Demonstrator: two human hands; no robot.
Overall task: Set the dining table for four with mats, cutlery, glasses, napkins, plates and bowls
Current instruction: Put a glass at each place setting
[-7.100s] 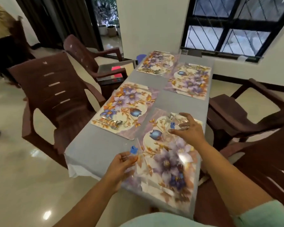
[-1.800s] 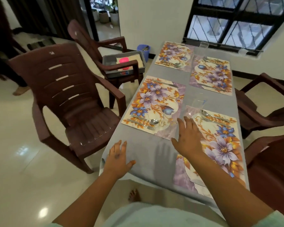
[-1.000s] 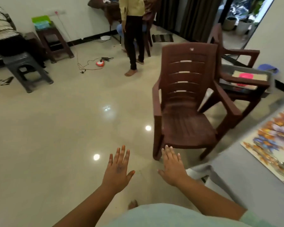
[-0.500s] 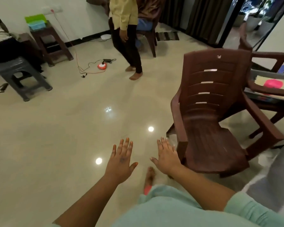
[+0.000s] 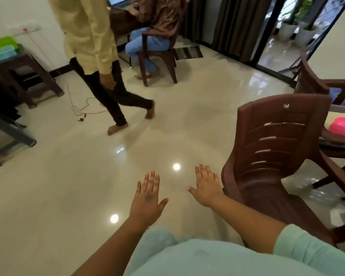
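Observation:
I face away from the dining table, which is out of view, as are the mats, cutlery and glasses. My left hand (image 5: 148, 198) hovers flat over the shiny floor, fingers straight and spread, holding nothing. My right hand (image 5: 206, 185) is also flat and empty, just left of a brown plastic chair (image 5: 275, 156). A pink bowl (image 5: 344, 126) sits on a tray on a second chair (image 5: 315, 84) at the far right edge.
A person in a yellow shirt (image 5: 100, 62) walks across the floor ahead. Another person sits on a chair (image 5: 157, 42) at a desk. A brown stool (image 5: 26, 76) with green and blue tubs stands left, beside a grey stool (image 5: 6, 134). An orange cable (image 5: 82, 108) lies on the floor.
My view has swung left, away from the table, which has left the frame. The walking person has stepped closer. Both hands stay flat and empty in front of me.

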